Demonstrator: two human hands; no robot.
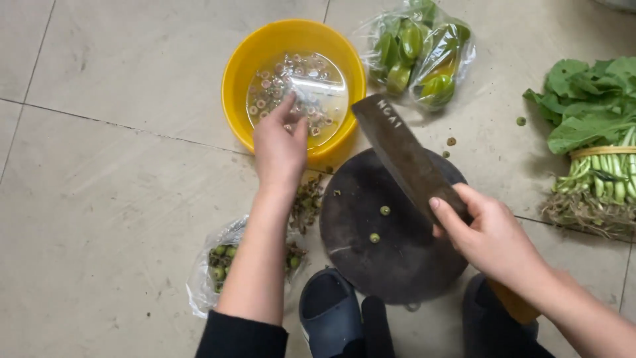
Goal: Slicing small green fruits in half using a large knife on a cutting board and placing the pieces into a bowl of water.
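My left hand (279,147) reaches over the near rim of a yellow bowl (240,61) filled with water and several small cut green pieces; the fingers are close together, and I cannot tell if they hold a piece. My right hand (487,235) grips a dark rectangular cleaver (404,156), its blade raised above a round dark chopping board (391,265). Two small green pieces (384,211) lie on the board.
A clear bag of green peppers (417,50) lies behind the board. A tied bunch of leafy greens (593,142) is at the right. A plastic bag of small green fruits (222,262) and trimmings (306,202) sit near my left arm. Dark slippers (328,311) are at the bottom, on the tile floor.
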